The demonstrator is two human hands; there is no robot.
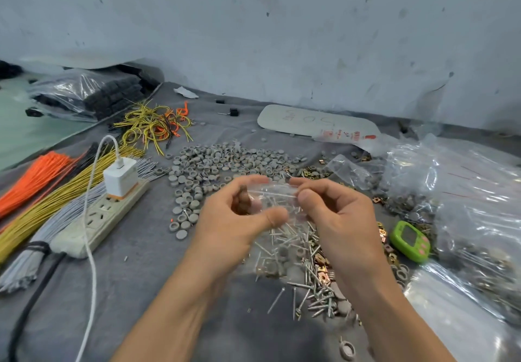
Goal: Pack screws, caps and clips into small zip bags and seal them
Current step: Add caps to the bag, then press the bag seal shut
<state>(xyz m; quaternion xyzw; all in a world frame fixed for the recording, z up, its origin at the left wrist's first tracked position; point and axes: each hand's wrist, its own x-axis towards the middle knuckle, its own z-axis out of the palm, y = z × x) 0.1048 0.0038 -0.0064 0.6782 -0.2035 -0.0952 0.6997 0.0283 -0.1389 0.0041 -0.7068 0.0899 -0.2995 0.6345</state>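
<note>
Head view: our left hand [239, 220] and right hand [338, 220] pinch a bag [279, 189] of screws [272, 202], likely sealing it. Filled bags [465, 215] lie rightward; loose screws [310, 291] below, caps [214, 161] beyond remain.

Shows clear, glossy plastic in the zip bag [277, 195]; bright metal in the screws [310, 299]; matt plastic in the caps [214, 161]; matt cloth in the table cover [141, 277]; glossy plastic in the timer [410, 241].
</note>
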